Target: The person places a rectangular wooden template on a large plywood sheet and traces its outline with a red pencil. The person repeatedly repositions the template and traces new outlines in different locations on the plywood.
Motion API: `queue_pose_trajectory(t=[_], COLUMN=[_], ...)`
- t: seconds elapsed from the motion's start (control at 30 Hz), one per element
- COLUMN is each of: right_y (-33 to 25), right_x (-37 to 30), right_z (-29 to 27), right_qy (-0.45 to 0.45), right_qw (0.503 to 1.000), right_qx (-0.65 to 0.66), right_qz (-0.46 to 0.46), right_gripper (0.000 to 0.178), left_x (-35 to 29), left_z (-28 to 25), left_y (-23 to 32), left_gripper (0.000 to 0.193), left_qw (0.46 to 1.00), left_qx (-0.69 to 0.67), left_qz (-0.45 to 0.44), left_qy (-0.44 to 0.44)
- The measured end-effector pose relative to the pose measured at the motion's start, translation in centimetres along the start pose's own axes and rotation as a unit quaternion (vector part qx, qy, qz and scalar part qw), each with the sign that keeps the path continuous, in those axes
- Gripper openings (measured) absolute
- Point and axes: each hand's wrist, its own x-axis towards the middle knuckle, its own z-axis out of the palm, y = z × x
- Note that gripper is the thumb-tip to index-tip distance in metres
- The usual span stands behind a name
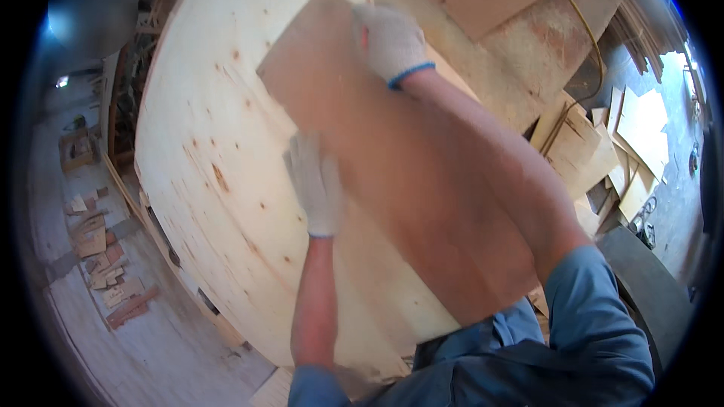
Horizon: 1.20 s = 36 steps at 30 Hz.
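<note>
Brown rectangular board (377, 158) is laid on pale knotted plywood (226, 128), its left edge met by the flattened white-gloved left hand (316, 187), its far right by the white-gloved right hand (392, 44), grip unclear.

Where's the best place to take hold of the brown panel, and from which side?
Likely by its opposite long edges, coming from left and right: the brown panel is long and lies flat on the pale plywood, so its broad face offers little to pinch. The left grip is at the left edge.

Gloved hands (316, 185) at brown panel's edges (400, 188), atop pale plywood (204, 120)
</note>
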Motion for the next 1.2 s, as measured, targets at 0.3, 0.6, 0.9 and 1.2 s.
queue_pose_trajectory(t=[0.3,0.6,0.9,1.2], right_y=[-0.1,3.8,3.9,4.2], right_x=[-6.8,-26.9,-41.2,-42.2], right_z=[-4.7,-16.8,-30.3,-28.7], right_qy=[0.007,-0.029,-0.009,0.053], right_qw=[0.998,0.634,0.993,0.969], right_qx=[-0.006,0.750,0.001,0.072], right_qz=[-0.069,-0.188,0.117,0.231], right_gripper=[0.016,0.013,0.030,0.024], left_x=[0.3,-4.5,-32.3,-37.3], left_z=[2.1,2.3,1.8,2.2], left_y=[-1.5,2.0,16.3,19.5], left_gripper=[0.037,0.043,0.068,0.086], left_qw=[0.989,0.993,0.991,0.992], left_qx=[-0.013,-0.068,-0.066,-0.013], left_qz=[0.058,0.008,0.116,0.105], left_qy=[0.135,0.096,-0.011,-0.072])
